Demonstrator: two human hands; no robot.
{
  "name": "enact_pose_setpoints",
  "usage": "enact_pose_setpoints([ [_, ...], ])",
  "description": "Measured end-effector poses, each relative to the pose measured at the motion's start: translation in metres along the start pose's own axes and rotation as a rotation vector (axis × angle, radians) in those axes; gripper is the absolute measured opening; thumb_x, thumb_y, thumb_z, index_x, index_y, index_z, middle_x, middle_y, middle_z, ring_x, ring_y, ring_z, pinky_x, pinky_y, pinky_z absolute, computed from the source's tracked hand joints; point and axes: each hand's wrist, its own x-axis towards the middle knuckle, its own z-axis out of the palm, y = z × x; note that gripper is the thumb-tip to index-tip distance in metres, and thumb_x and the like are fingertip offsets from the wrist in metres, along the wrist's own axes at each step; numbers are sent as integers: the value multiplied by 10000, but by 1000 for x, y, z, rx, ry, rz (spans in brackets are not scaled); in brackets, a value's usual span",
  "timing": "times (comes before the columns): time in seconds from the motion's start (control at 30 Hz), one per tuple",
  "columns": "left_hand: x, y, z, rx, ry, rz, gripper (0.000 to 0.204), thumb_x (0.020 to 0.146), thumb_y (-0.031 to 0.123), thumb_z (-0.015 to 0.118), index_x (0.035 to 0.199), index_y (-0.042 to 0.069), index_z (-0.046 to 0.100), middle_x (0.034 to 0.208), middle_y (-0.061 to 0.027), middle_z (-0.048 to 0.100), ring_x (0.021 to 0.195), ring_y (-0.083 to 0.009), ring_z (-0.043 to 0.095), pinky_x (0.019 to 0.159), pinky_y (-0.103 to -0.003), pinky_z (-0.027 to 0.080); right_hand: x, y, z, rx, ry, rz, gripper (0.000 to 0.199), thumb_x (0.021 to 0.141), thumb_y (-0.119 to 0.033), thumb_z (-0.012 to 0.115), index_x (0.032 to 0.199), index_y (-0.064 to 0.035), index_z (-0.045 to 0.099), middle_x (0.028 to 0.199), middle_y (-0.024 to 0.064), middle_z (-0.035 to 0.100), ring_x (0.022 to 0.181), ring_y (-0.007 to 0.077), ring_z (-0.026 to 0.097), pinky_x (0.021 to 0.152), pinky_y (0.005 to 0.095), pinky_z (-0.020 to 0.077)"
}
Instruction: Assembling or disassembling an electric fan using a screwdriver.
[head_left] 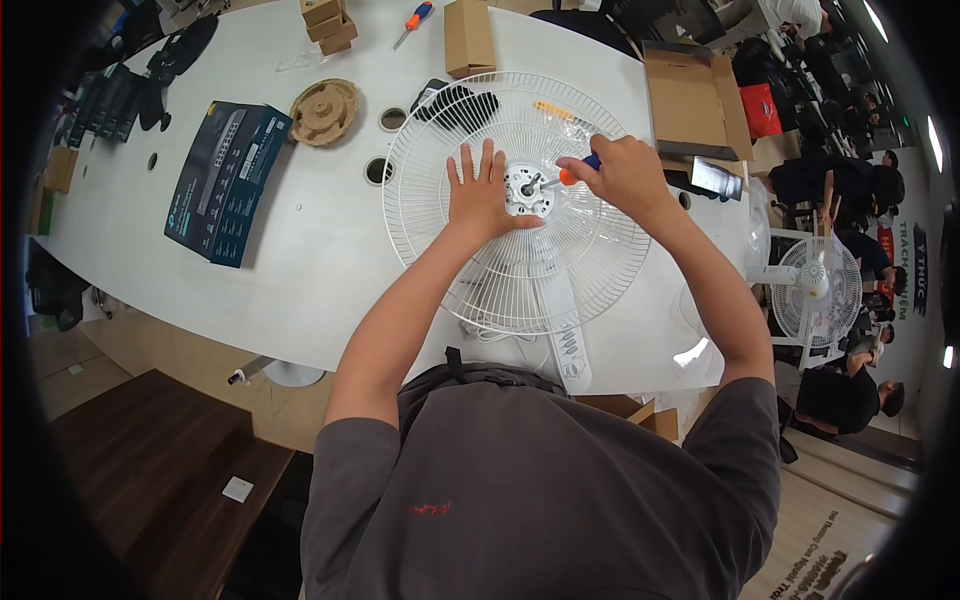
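A round white wire fan grille [420, 215] lies over the white fan body [557, 300] on the table in front of me. At its middle sits a white hub [527, 190] with holes and a metal shaft. My left hand [480, 195] rests on the grille beside the hub, fingers spread flat, thumb toward the hub's near edge. In my right hand [625, 180] is a screwdriver [568, 177] with an orange and blue handle. Its tip points left at the hub; whether it sits in a screw I cannot tell.
A dark blue device box [228, 185] and a brown moulded pulp piece [324, 112] lie left. Another screwdriver [412, 22] and cardboard boxes [470, 38] are at the far edge. An open carton [697, 105] and a phone [717, 178] are right. Holes [379, 171] pierce the tabletop [330, 240].
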Motion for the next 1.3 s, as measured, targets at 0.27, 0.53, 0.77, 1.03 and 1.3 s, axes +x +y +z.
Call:
enact_pose_setpoints([
  [0.27,0,1,-2,16,-20,-1,1369,575,882,663,1535,-12,275,1639,-215,136,1500,-490,20,1177,-641,15,-1,23,7,323,273,-533,597,800,-343,811,1204,-53,480,939,163,698,766,337,700,673,362,553],
  [0.53,-1,1,-1,10,-11,-2,1384,575,900,646,1537,-16,257,1639,-217,122,1496,-490,43,1179,-639,30,1,-13,-10,97,-50,83,510,886,-436,697,1164,-45,524,983,145,674,797,292,704,645,350,546],
  [0.77,-1,-1,0,-15,9,7,1370,573,879,668,1533,-17,276,1640,-220,132,1500,-490,20,1174,-642,-2,1,15,5,450,270,-558,461,855,-279,755,1174,-40,523,989,177,668,918,316,668,836,379,530],
  [1.03,0,2,-2,5,-20,-6,1385,568,887,669,1538,-12,258,1642,-214,115,1500,-486,22,1180,-637,22,0,-12,-9,177,-74,-152,419,864,-396,737,1018,-32,597,974,177,674,912,276,680,700,364,547],
  [1.3,0,-1,2,0,14,12,1391,566,901,653,1529,-26,270,1634,-225,132,1492,-494,43,1173,-646,26,-9,0,-15,-121,222,-391,325,850,-291,748,1047,-67,618,1080,106,585,958,252,645,679,339,555],
])
